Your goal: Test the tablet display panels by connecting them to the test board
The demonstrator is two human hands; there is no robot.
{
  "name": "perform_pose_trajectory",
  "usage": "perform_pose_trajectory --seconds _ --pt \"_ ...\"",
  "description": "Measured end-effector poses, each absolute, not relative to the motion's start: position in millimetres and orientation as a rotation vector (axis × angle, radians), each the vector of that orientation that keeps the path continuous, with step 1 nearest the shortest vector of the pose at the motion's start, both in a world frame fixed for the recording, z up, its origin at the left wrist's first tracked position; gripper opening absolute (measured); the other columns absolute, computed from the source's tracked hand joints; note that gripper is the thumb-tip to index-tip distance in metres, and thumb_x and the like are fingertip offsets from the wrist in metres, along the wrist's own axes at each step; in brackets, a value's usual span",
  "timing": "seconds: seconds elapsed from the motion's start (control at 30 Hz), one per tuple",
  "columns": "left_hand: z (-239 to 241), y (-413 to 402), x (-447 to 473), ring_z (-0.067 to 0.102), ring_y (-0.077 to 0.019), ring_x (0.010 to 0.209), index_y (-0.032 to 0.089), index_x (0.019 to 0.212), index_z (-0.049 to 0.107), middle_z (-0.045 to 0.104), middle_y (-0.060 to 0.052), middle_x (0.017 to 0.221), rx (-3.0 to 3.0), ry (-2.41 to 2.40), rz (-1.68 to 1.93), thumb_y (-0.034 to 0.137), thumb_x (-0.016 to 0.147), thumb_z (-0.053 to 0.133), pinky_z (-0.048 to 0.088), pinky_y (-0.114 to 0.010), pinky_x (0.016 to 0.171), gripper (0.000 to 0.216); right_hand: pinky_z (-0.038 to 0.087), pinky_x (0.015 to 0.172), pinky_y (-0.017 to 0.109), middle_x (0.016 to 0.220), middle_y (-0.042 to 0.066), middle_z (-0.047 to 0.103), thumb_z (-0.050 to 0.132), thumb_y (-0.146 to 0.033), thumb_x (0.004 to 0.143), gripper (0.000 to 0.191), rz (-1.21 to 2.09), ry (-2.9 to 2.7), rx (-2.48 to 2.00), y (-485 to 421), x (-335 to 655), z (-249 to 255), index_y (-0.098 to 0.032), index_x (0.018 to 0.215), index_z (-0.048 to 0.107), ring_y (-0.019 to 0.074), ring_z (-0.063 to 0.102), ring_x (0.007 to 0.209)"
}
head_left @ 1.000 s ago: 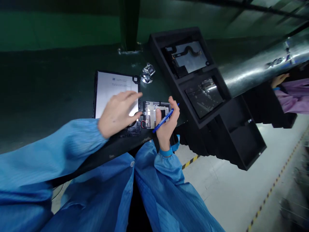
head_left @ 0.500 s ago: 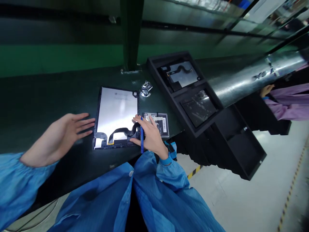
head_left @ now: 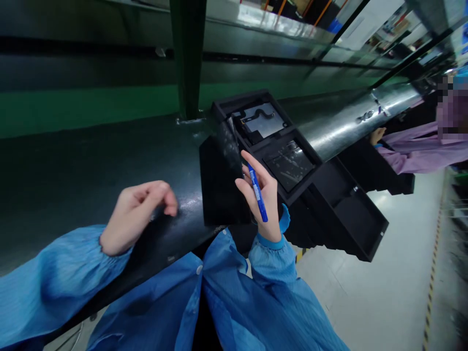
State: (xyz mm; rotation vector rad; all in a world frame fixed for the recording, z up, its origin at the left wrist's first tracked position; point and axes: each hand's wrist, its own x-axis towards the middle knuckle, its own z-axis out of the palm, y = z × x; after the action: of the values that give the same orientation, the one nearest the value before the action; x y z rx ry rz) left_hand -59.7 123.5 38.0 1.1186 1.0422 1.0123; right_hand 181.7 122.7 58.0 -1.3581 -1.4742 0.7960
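The screen panel [head_left: 223, 185] stands tilted above the bench, its glossy black face toward me. My right hand [head_left: 261, 195] grips it by the right edge; some of those fingers are hidden behind it. A blue marker pen [head_left: 258, 192] also lies in the right hand, across the palm side between thumb and fingers. Away to the left, my left hand [head_left: 141, 209] hovers over the bench with its fingers curled in, and I see nothing in it.
A black foam tray [head_left: 288, 195] with two compartments sits right of the panel, holding one screen with a ribbon cable and one dark panel. More black trays [head_left: 360, 209] stand beyond it. A co-worker's purple sleeve [head_left: 405, 146] is at far right. A green post [head_left: 188, 63] rises behind the bench [head_left: 73, 185].
The panel was lying flat, silver back up; now the right hand has lifted and turned it up at the right. The left hand has left the panel's side and curled from spread to closed.
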Motion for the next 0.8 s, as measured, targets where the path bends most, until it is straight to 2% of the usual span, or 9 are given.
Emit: perform_pose_trajectory --seconds 0.07,0.1,0.17,0.23,0.33,0.47,0.6,0.7,0.8 --pt "19.2 129.0 -72.1 0.051 -0.0121 0.062 0.016 0.051 0.046 0.047 -0.001 0.056 0.944 1.178 1.179 0.035 0.096 0.059 0.045 -0.025 0.066 0.051 0.048 0.114 0.048 0.142 0.005 0.060 0.065 -0.042 0.090 0.052 0.766 -1.410 -1.342 126.0 177.4 49.0 -0.023 0.138 0.057 0.0274 0.060 0.128" --pt "12.2 131.3 -76.3 0.055 -0.0124 0.069 0.016 0.053 0.048 0.053 -0.001 0.063 0.827 1.203 1.223 0.034 0.096 0.060 0.048 -0.023 0.071 0.048 0.047 0.116 0.048 0.144 0.004 0.058 0.063 -0.041 0.091 0.051 0.778 -1.386 -1.320 127.3 171.8 44.1 -0.023 0.139 0.056 0.0264 0.060 0.129" --pt "4.8 133.4 -79.8 0.063 -0.0158 0.093 0.018 0.075 0.065 0.068 -0.003 0.091 0.609 1.188 1.222 0.041 0.096 0.057 0.052 -0.025 0.086 0.033 0.045 0.118 0.045 0.148 0.003 0.055 0.057 -0.039 0.095 0.050 0.829 -1.357 -1.275 128.0 153.7 35.2 -0.023 0.142 0.052 0.0237 0.057 0.132" --pt "4.3 132.4 -79.5 0.065 -0.0227 0.108 0.021 0.106 0.070 0.072 -0.004 0.108 0.442 1.202 1.128 0.052 0.095 0.053 0.055 -0.033 0.094 0.037 0.046 0.117 0.043 0.149 0.002 0.054 0.050 -0.040 0.098 0.049 0.877 -1.363 -1.264 125.9 130.8 28.3 -0.024 0.145 0.047 0.0211 0.055 0.135" --pt "4.6 130.6 -83.1 0.067 -0.0297 0.108 0.024 0.129 0.064 0.076 -0.003 0.099 0.344 1.356 1.001 0.060 0.090 0.054 0.058 -0.040 0.090 0.053 0.051 0.111 0.041 0.144 0.002 0.058 0.045 -0.043 0.101 0.049 0.935 -1.435 -1.269 121.2 107.7 17.3 -0.026 0.147 0.043 0.0198 0.058 0.132" --pt "-10.5 135.1 -98.8 0.067 -0.0283 0.109 0.024 0.147 0.050 0.076 0.000 0.099 0.323 1.418 0.980 0.062 0.091 0.053 0.061 -0.039 0.089 0.067 0.060 0.090 0.036 0.135 0.007 0.064 0.036 -0.047 0.104 0.045 0.812 -1.456 -1.260 124.5 134.4 -6.4 -0.026 0.143 0.044 0.0189 0.068 0.111" --pt "-21.3 137.7 -103.3 0.064 -0.0287 0.116 0.024 0.151 0.045 0.074 -0.001 0.110 0.382 1.396 0.962 0.066 0.092 0.051 0.059 -0.039 0.093 0.073 0.057 0.082 0.035 0.104 0.007 0.072 0.040 -0.038 0.103 0.030 0.309 -1.544 -1.486 139.0 198.9 -33.3 -0.022 0.112 0.064 0.0178 0.067 0.085" --pt "-13.0 135.1 -98.3 0.064 -0.0298 0.116 0.025 0.151 0.045 0.073 -0.002 0.117 0.411 1.385 0.944 0.067 0.093 0.047 0.059 -0.040 0.091 0.072 0.053 0.075 0.032 0.090 0.004 0.071 0.050 -0.028 0.097 0.017 0.112 -1.770 -1.535 146.6 226.3 -46.4 -0.021 0.098 0.066 0.0172 0.061 0.078" --pt "1.5 132.4 -94.1 0.066 -0.0318 0.112 0.027 0.152 0.042 0.072 -0.004 0.117 0.402 1.361 0.828 0.074 0.088 0.048 0.060 -0.043 0.088 0.080 0.051 0.075 0.030 0.089 0.003 0.070 0.048 -0.021 0.097 0.015 0.120 -1.893 -1.526 148.0 229.0 -50.4 -0.021 0.093 0.063 0.0165 0.058 0.080"
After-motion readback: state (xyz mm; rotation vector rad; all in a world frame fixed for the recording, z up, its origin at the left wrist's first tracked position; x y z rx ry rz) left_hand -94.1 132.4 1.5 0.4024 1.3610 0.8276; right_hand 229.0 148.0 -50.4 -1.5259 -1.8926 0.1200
